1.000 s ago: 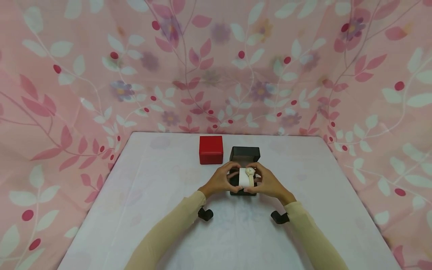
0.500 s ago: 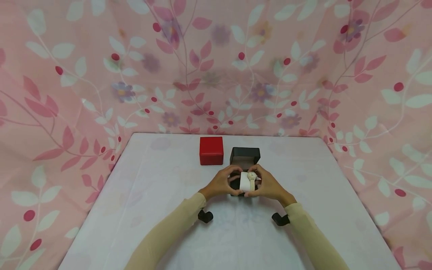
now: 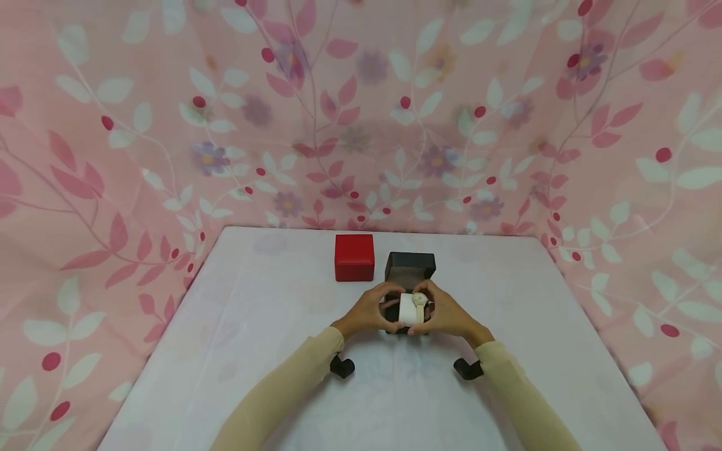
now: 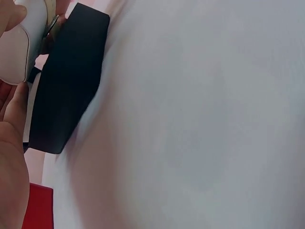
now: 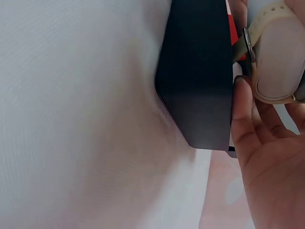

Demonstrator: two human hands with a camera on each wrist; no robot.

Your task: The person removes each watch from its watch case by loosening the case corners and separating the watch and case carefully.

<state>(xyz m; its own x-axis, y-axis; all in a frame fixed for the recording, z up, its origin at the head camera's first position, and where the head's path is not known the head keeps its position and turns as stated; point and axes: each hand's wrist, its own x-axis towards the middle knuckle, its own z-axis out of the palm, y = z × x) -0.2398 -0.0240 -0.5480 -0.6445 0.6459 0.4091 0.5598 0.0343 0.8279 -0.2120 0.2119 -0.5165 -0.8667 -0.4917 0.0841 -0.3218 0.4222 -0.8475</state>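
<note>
A wristwatch (image 3: 420,300) with a cream strap is wrapped around a white cushion (image 3: 407,309). Both hands hold this cushion at the base of a black box (image 3: 410,262) whose lid stands raised. My left hand (image 3: 369,311) grips the cushion's left side, thumb in front and fingers behind. On the right side my right hand (image 3: 450,317) grips it the same way, close to the watch. The strap's buckle (image 5: 249,45) shows in the right wrist view. How deep the cushion sits in the box cannot be told; fingers cover much of the base.
A red box (image 3: 354,258), lid down, stands just left of the black one. Both are on a table with a white cloth (image 3: 271,282). Pink floral fabric (image 3: 361,125) hangs behind and at the sides.
Both hands and the cushion have shifted slightly towards the black box's front edge. The head view has tilted a little, so the scene sits lower. The red box stays put.
</note>
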